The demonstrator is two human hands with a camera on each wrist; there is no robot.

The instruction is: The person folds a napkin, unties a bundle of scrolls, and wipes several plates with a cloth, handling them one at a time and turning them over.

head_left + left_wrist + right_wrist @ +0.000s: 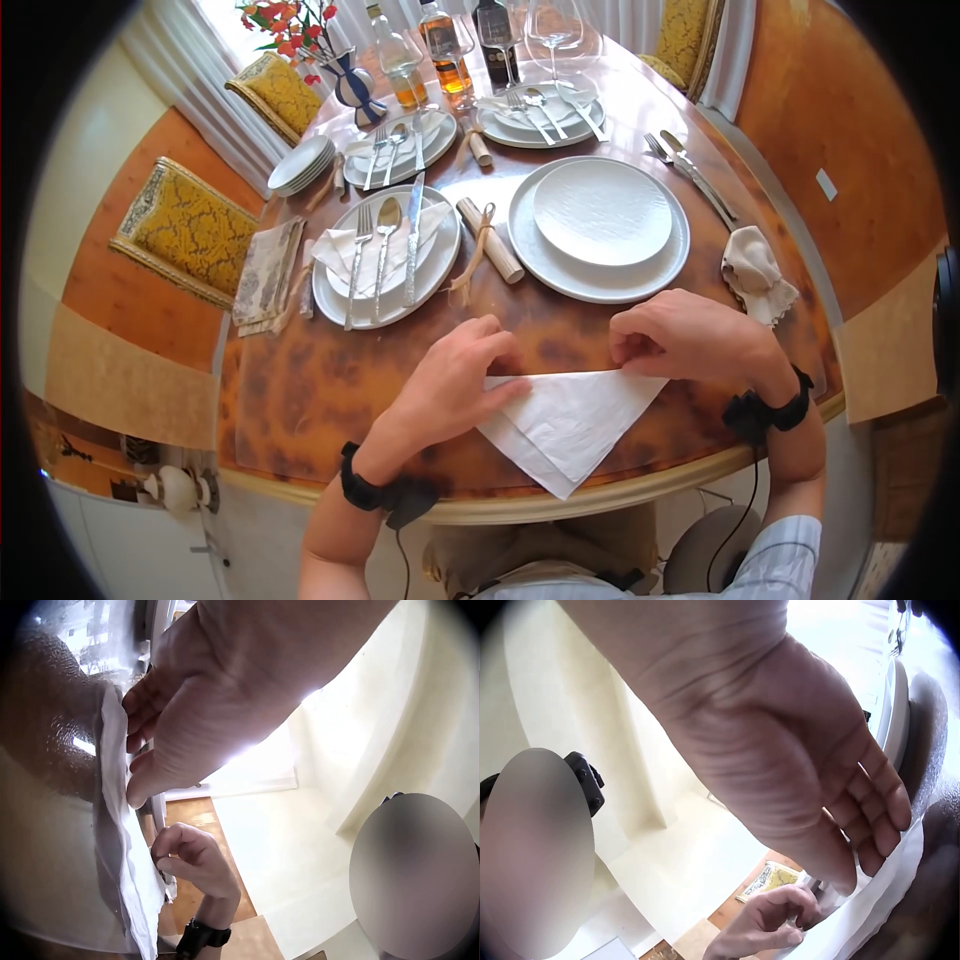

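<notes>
A white napkin, folded into a triangle, lies at the table's near edge with its point towards the person. The left hand is at its left corner, the thumb stretched over the cloth and the other fingers loosely bent. In the left wrist view its fingertips meet the napkin's edge. At the right corner, the right hand hangs over the top edge with bent fingers. The right wrist view shows its fingers fairly straight and touching the white cloth.
Beyond the hands stand two stacked plates. A tied scroll lies beside a plate setting with a napkin and cutlery. A bunched beige napkin and a fork and knife lie right. Tall glasses, bottles and a vase stand behind.
</notes>
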